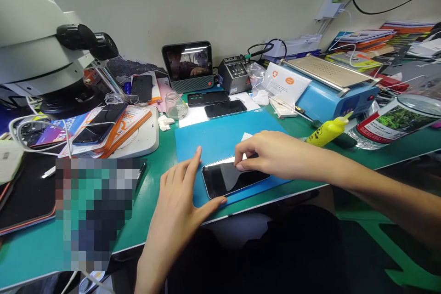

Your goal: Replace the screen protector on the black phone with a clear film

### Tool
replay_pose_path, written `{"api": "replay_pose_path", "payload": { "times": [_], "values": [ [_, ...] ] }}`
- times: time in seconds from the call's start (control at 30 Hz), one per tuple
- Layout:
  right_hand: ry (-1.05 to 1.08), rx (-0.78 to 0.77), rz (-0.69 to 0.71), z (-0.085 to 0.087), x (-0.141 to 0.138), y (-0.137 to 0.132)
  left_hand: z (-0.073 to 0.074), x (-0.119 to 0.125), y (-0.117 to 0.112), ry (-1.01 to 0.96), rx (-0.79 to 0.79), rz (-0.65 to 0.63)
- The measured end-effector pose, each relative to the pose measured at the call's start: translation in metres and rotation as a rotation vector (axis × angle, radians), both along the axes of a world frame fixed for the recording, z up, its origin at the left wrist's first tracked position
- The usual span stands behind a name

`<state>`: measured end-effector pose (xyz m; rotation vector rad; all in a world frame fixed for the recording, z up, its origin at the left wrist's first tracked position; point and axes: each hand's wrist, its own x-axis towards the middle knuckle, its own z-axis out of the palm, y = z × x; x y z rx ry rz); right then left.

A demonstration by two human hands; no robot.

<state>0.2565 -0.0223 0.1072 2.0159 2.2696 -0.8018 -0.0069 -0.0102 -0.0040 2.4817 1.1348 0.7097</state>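
Note:
A black-screened smartphone (220,179) lies face up, slightly slanted, on a blue work mat (206,133). My left hand (179,188) is at its left side with fingers spread; the thumb reaches along the phone's near edge. Over the right half of the screen, my right hand (253,154) is closed, its fingertips pressed together against the glass. Whatever may be between those fingers is hidden. A small white corner (246,136) of some thin material shows just behind the right hand. Bright reflections run along the phone's far edge.
Two dark phones (225,109) lie behind the mat, near a glass jar (175,104). A microscope (51,55) stands at left. A soldering station (234,75), a blue heating plate (337,87), a yellow bottle (327,132) and a large clear labelled bottle (396,119) stand behind and to the right.

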Motion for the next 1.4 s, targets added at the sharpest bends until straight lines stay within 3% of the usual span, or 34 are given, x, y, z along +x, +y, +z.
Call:
{"api": "replay_pose_path", "payload": {
  "times": [0.2, 0.5, 0.8, 1.4],
  "values": [
    [-0.035, 0.053, 0.106, 0.003, -0.024, 0.004, 0.000, -0.001, 0.000, -0.011, -0.009, -0.019],
    [-0.058, 0.103, 0.150, -0.001, -0.037, 0.002, 0.001, -0.002, 0.000, -0.004, 0.005, -0.020],
    [0.008, 0.089, 0.063, -0.004, -0.019, 0.006, 0.003, 0.000, 0.000, -0.022, -0.033, -0.031],
    [-0.183, 0.070, 0.060, 0.007, -0.053, 0.015, 0.003, 0.001, -0.001, -0.032, -0.030, 0.019]
  ]
}}
